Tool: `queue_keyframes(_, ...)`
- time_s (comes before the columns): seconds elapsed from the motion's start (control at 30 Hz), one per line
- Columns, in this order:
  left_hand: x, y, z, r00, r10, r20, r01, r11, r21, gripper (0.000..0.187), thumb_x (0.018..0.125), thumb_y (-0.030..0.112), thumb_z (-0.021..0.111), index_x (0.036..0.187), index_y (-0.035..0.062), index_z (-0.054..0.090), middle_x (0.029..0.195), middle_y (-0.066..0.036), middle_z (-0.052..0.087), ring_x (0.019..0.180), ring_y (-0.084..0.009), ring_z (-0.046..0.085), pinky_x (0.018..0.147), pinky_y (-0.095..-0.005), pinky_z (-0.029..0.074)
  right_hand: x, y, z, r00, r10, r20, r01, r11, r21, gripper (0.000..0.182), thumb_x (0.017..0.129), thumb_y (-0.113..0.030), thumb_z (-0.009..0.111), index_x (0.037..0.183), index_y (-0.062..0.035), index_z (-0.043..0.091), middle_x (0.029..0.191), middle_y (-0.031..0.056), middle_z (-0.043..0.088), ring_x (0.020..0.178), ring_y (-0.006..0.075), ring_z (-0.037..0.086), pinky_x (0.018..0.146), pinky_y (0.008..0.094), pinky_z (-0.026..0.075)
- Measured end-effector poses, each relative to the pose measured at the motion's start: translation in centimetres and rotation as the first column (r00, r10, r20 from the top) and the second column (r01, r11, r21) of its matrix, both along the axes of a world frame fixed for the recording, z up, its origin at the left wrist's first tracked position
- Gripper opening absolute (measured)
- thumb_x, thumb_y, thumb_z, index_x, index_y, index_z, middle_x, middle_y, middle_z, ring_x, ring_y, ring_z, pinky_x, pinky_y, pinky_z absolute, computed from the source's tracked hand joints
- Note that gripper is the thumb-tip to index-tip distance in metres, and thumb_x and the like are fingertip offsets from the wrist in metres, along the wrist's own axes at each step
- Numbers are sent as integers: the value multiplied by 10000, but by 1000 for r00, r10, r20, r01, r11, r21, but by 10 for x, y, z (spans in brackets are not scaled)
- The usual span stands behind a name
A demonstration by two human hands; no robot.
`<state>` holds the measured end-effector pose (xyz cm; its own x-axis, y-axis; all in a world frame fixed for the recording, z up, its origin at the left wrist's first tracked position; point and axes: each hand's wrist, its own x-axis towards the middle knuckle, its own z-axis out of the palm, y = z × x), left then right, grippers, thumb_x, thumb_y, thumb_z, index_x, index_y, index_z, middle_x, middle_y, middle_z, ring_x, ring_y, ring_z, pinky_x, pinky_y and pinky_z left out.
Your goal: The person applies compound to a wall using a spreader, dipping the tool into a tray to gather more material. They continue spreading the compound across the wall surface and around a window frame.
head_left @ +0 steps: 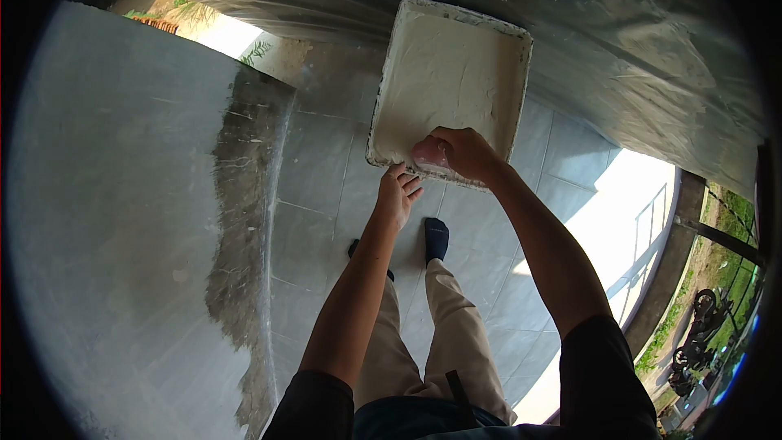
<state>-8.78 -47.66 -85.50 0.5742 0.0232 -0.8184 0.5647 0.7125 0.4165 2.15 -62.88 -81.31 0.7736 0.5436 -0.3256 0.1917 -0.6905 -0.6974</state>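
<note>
A large rectangular tray (380,106) with a white, stained rim lies in front of me. Smooth white paste (452,73) covers its inside. My right hand (468,155) is closed around a pink, rounded object (429,151) at the tray's near edge. White smears mark this object, and my fingers hide part of it, so its exact kind does not show. Beside it, my left hand (397,195) has its fingers apart, with the tips at the tray's near left corner. Whether those tips press on the rim is hard to tell.
On the left stands a grey wall (122,179) with a rough dark band (240,195) along its base. Plastic sheeting (603,41) hangs beyond the tray. Grey tiles (318,155) cover the floor under my feet. A motorcycle (696,330) is outside at right.
</note>
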Motion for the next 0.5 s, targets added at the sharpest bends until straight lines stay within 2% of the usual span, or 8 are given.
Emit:
queue_keyframes(0.07,-2,1,-4,1000,10,-6,-10,1000,-2,584,988,373,463,1445,39,319,1467,-202,380,1353,-322,404,1145,-487,280,-1,4,1,998,23,-65,-29,996,-86,262,946,-200,543,1121,-60,679,1014,198,710,936,370,689,856,451,545)
queue_keyframes(0.1,-2,1,-5,1000,21,-10,-21,1000,-3,589,988,382,463,1446,40,318,1464,-201,382,1352,-320,405,1145,-488,279,-2,7,-5,998,24,-63,-30,996,-86,262,946,-200,543,1121,-60,679,1014,198,710,936,370,689,856,451,545)
queue_keyframes(0.17,-2,1,-4,1000,24,-17,-24,1000,-1,603,987,393,463,1450,38,312,1465,-202,381,1353,-319,404,1143,-487,278,-5,13,-22,992,119,49,-102,959,-265,369,989,-319,458,1112,-49,677,1052,187,711,977,373,686,876,461,541)
queue_keyframes(0.2,-2,1,-4,999,26,-27,-26,1000,1,616,986,405,464,1454,37,306,1466,-203,379,1353,-318,404,1141,-486,277,-2,18,-18,991,120,52,-102,958,-268,369,989,-319,458,1112,-49,677,1052,187,711,977,373,686,876,461,541)
queue_keyframes(0.27,-2,3,-2,1000,11,-19,-11,1000,-9,635,984,416,466,1462,36,295,1469,-202,376,1354,-318,403,1139,-484,275,3,30,-2,972,210,-106,-235,866,-441,492,999,-430,396,1109,-50,689,1088,175,710,1033,359,680,896,461,541)
queue_keyframes(0.3,-2,3,0,1000,-4,-12,4,1000,-15,653,982,428,468,1470,35,284,1472,-200,373,1356,-319,402,1137,-483,272,2,34,2,972,211,-105,-236,864,-445,492,999,-430,396,1109,-50,689,1088,175,710,1033,359,680,896,461,541)
queue_keyframes(0.37,-2,3,4,1000,-8,-20,7,1000,-18,669,981,442,463,1478,36,273,1480,-198,367,1358,-317,402,1137,-481,266,-1,40,11,990,101,-101,-137,876,-463,546,977,-485,414,1095,-37,703,1094,182,710,1067,340,675,905,445,545)
queue_keyframes(0.5,0,7,5,998,-54,-25,53,998,-33,724,982,480,439,1518,43,224,1507,-181,349,1365,-312,403,1138,-477,248,16,51,30,973,81,-214,-189,815,-547,578,963,-511,440,1126,-20,697,1105,198,704,1076,334,676,907,432,549)
